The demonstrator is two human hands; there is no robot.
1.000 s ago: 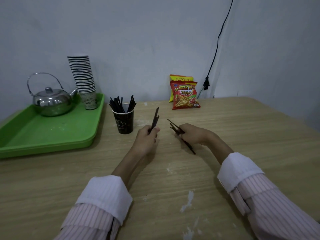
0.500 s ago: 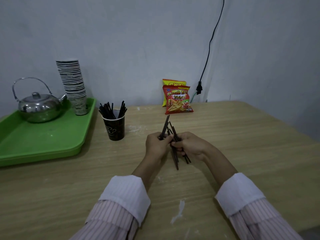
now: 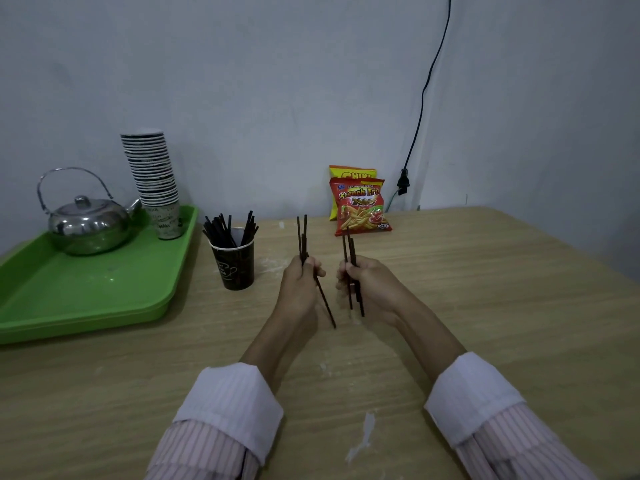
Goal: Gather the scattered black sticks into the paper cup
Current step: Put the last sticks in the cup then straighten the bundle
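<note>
Left hand (image 3: 300, 284) grips a bundle of black sticks (image 3: 302, 237), fingers curled round it. Right hand (image 3: 363, 285) clenches a second bundle (image 3: 349, 247). Paper cup (image 3: 237, 265) stands just left, sticks inside.

Light wood-grain table (image 3: 485, 306), pushed into a wall corner. Left side: green tray (image 3: 86, 306) flat on top, running out of frame at L. Just R of tray, not touching: dark paper cup (image 3: 237, 268), upright. Back centre by wall: red snack bag (image 3: 362, 209) upright, yellow bag (image 3: 351, 173) right behind it. White smears (image 3: 363, 438) on tabletop near front.
</note>
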